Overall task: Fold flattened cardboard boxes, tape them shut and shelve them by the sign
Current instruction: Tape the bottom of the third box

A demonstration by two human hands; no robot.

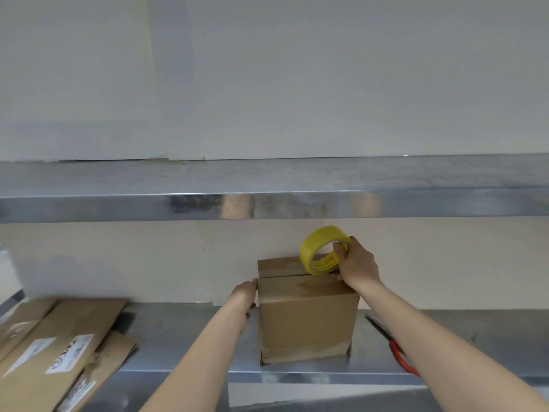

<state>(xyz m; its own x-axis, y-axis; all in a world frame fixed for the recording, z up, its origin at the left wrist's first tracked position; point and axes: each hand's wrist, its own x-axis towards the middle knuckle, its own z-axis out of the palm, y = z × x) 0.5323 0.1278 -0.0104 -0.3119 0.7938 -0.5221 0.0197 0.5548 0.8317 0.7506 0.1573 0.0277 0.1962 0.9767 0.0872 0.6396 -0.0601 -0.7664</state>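
A folded brown cardboard box (pixel 306 319) stands upright on the steel shelf (pixel 184 337), its two top flaps closed with a seam between them. My left hand (pixel 245 295) presses flat against the box's upper left side. My right hand (pixel 358 264) grips a yellow tape roll (pixel 322 248) and holds it on edge over the right end of the box top, at the seam. Clear tape shows on the lower front of the box.
Several flattened cardboard boxes (pixel 56 349) with white labels lie at the left of the shelf. Red-handled scissors (pixel 392 343) lie to the right of the box, partly under my right forearm. An upper steel shelf (pixel 267 203) runs across above.
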